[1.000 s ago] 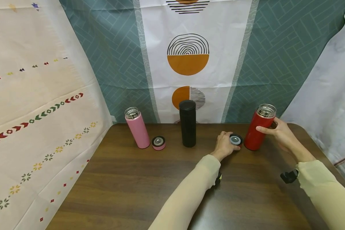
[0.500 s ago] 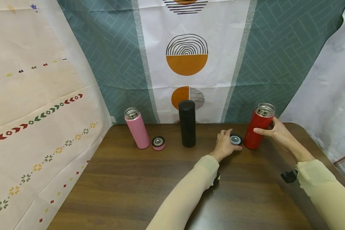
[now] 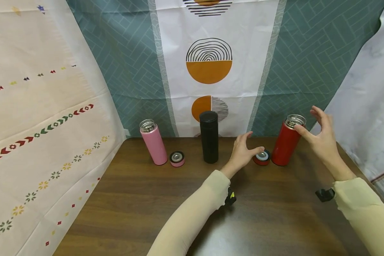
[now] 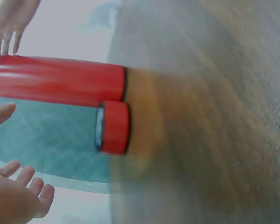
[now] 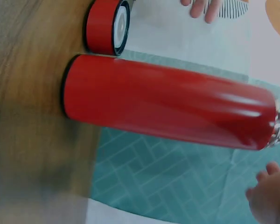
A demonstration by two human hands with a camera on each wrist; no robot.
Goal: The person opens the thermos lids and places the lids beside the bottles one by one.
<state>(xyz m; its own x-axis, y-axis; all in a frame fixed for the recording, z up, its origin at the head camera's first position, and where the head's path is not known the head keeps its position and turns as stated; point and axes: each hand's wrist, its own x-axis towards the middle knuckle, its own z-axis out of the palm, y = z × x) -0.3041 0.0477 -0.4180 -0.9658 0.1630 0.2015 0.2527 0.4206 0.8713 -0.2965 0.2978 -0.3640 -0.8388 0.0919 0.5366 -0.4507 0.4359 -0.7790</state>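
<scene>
A red thermos bottle (image 3: 285, 147) stands lidless on the table at the right, its steel mouth showing. Its red lid (image 3: 261, 160) lies upside down just left of the base, pale inner side up. My left hand (image 3: 241, 153), fingers spread and holding nothing, is left of the lid; the left wrist view shows a gap between them. Beside the bottle's upper part is my right hand (image 3: 324, 142), fingers raised and apart. In the head view its thumb overlaps the bottle's neck, but the right wrist view shows the fingers (image 5: 268, 172) off the bottle.
A black bottle (image 3: 209, 138) with its lid on stands at the back middle. To its left are a lidless pink bottle (image 3: 155, 145) and its upturned pink lid (image 3: 177, 159). A patterned cloth (image 3: 209, 89) hangs behind the wooden table (image 3: 140, 213).
My left hand has let go of the red lid and drawn back to the left. My right hand has released the red bottle and risen to the right. Bottle and lid stay put.
</scene>
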